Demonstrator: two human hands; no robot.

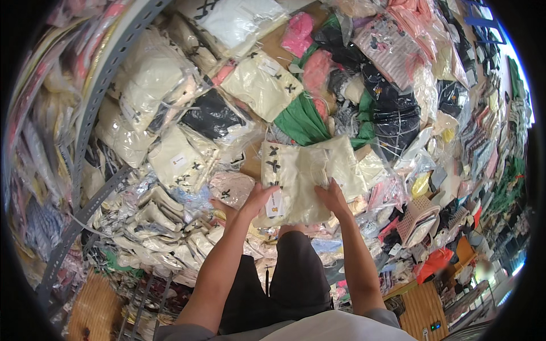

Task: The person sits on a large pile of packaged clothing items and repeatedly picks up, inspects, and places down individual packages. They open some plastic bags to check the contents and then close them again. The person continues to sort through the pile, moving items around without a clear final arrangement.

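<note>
Both of my hands grip a cream garment in a clear plastic bag [298,170], held up in front of my knees. Small black bows run down its left side, and a white paper tag hangs low on that edge. My left hand [258,197] has the left edge, thumb on top. On the right edge is my right hand [332,197], its fingers partly hidden by the plastic. Just behind the right side lies another bagged cream garment [347,166]. A pale pink bagged garment with a black bow [232,187] is close to my left hand.
Bagged clothes are heaped all around me. A bundle of black bagged garments [394,115] lies ahead right, beside green cloth [303,121]. Slotted grey metal uprights [102,72] stand on the left. A perforated plastic basket [416,219] sits at the right.
</note>
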